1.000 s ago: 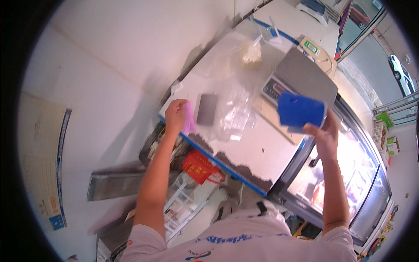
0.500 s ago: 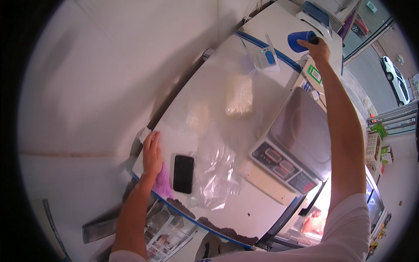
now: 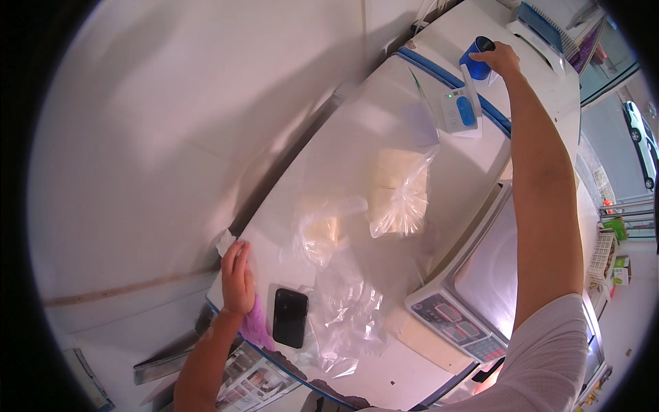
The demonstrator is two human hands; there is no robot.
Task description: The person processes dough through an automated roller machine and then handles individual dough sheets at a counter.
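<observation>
My right hand (image 3: pixel 500 58) grips a blue cup (image 3: pixel 475 63) above the far white counter, just beyond a white device with a blue button (image 3: pixel 464 111). My left hand (image 3: pixel 237 275) is at the near counter's left edge, fingers curled together over a pink cloth (image 3: pixel 255 323). Beside it lie a black phone (image 3: pixel 290 317) and crumpled clear bags (image 3: pixel 347 316). Higher on the near counter are a bag of pale flat blocks (image 3: pixel 398 185) and another filled bag (image 3: pixel 319 233). A metal-topped scale (image 3: pixel 446 312) sits under my right forearm.
A wall (image 3: pixel 171 137) borders the counter's left. Another scale-like machine (image 3: pixel 539 31) stands at the far end. At right are a glass display case (image 3: pixel 594 347), plastic crates (image 3: pixel 603 254), green boxes (image 3: pixel 614 226) and a window with a parked white car (image 3: pixel 638 141) outside.
My right hand has moved forward with the blue cup to the far counter, beside the white device. My left hand has shifted forward along the counter edge with the pink cloth.
</observation>
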